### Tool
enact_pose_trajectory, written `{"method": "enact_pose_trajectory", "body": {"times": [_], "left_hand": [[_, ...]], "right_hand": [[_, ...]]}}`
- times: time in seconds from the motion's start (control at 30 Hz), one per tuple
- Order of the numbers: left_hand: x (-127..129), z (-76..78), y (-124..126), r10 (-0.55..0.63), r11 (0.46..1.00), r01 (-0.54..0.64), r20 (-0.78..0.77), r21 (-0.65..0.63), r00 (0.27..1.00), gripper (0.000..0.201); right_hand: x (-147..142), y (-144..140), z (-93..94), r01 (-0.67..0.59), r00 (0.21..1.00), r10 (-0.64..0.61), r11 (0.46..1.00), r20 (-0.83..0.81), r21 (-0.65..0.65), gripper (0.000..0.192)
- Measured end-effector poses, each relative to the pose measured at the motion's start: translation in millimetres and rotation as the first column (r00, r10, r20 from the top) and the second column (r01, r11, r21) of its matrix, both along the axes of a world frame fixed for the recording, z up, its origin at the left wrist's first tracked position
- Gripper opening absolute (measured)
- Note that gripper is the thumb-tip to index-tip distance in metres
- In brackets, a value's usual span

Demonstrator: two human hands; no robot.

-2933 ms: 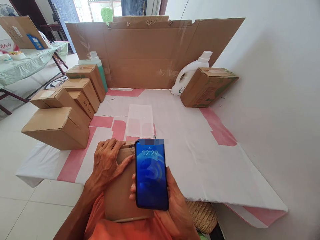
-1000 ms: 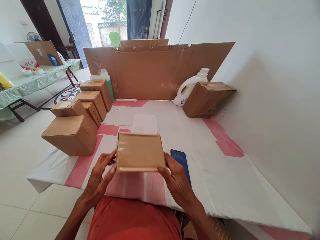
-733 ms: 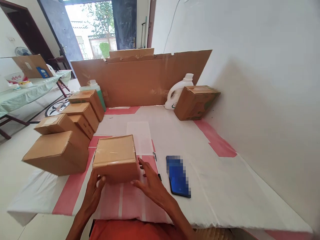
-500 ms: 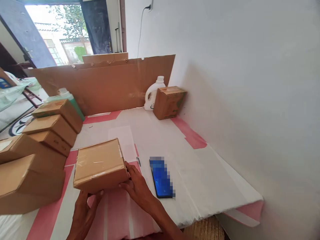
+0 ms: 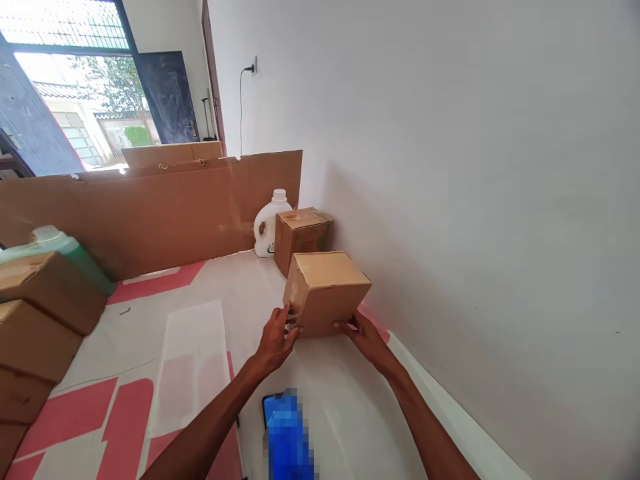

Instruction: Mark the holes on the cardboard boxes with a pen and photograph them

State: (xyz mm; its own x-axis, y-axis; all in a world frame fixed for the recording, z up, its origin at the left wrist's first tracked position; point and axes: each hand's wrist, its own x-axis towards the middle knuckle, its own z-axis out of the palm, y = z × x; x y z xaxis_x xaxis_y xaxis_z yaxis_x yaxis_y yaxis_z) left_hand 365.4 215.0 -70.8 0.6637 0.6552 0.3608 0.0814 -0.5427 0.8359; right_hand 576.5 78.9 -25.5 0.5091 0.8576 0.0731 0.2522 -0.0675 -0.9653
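By wall, both hands point(image 5: 320, 333) grip cardboard box point(image 5: 325, 288).

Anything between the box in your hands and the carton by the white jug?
Nothing: in the head view the held box sits just in front of the carton, apparently with only a sliver of table cover between them.

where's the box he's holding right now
In the head view the cardboard box sits right of centre, gripped between the left hand and right hand, close to the white wall and just in front of another box.
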Motion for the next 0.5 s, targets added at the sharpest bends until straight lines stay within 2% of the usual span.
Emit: {"method": "enact_pose_trajectory", "body": {"times": [0.13,0.27,0.4,0.5], "left_hand": [[57.1,-20.9,27.5,0.039,0.999,-0.039,-0.027,-0.017,0.999,0.065],[86.8,-30.7,45.3,0.092,0.995,-0.093,-0.064,-0.02,0.994,0.067],[106.0,-29.6,56.2,0.114,0.993,-0.116,-0.103,-0.015,0.988,0.069],[116.3,-19.7,56.8,0.13,0.991,-0.133,-0.153,-0.014,0.98,0.07]], "right_hand": [[49.4,32.7,-6.2,-0.031,0.999,0.031,1.0,-0.017,0.0,0.053],[74.4,58.5,-14.3,-0.011,1.0,0.011,1.0,0.007,-0.01,0.05],[86.3,71.6,-24.0,0.111,0.987,-0.104,0.992,0.126,-0.054,0.046],[89.7,71.0,-27.8,0.274,0.921,-0.242,0.959,0.305,-0.068,0.037]]}}
